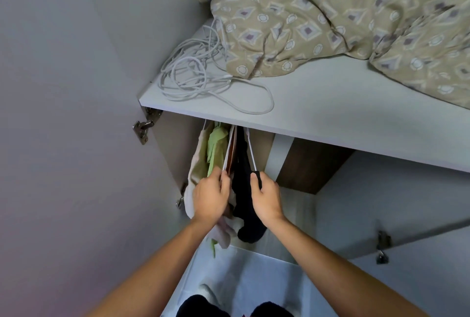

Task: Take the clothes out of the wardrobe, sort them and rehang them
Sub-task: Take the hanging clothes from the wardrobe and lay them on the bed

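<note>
I see left hand (212, 193) pinching white hanger (227, 156), right hand (265, 196) gripping black garment (243, 189) beside it, parting them for removal.

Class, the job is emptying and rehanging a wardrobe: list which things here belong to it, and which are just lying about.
Belong to the job:
black garment
green garment
cream garment
white hanger
left hand
right hand

Just lying about:
white cable
patterned duvet
</note>
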Demonstrator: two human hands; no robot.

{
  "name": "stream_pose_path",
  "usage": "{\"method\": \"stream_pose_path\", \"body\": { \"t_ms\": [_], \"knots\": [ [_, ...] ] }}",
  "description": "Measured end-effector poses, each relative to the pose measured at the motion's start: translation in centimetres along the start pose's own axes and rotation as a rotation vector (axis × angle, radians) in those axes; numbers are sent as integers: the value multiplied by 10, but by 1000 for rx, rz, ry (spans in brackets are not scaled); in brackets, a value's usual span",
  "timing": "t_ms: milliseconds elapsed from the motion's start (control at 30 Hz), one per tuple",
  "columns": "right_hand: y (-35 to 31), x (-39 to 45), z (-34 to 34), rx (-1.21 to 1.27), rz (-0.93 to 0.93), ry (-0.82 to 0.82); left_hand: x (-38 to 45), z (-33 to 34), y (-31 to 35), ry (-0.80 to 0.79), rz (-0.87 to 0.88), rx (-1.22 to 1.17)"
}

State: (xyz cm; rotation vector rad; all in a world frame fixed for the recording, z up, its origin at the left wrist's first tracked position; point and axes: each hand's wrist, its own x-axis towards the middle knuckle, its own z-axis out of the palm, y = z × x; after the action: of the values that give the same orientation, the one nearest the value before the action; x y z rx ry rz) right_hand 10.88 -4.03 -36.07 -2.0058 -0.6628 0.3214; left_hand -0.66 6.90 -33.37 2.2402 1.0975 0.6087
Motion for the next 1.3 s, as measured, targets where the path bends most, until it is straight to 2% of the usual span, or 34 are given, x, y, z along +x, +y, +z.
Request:
{"method": "stream_pose_path", "body": {
  "t_ms": [233,433,733,1133,1300],
  "knots": [
    [1,-60,-10,59,-38,-62,-64,-5,-24,42,-70,-109],
    [23,-126,-30,117,-90,-239,-154,-11,-22,112,-153,-185],
    [32,-252,-40,47,-77,-563,-316,-48,-46,137,-358,-50],
    [39,-439,23,-198,-270,-963,-550,-109,-148,296,-661,-131],
    [7,-520,61,-211,-313,-1089,-644,-149,-187,421,-735,-149]
  ]
}}
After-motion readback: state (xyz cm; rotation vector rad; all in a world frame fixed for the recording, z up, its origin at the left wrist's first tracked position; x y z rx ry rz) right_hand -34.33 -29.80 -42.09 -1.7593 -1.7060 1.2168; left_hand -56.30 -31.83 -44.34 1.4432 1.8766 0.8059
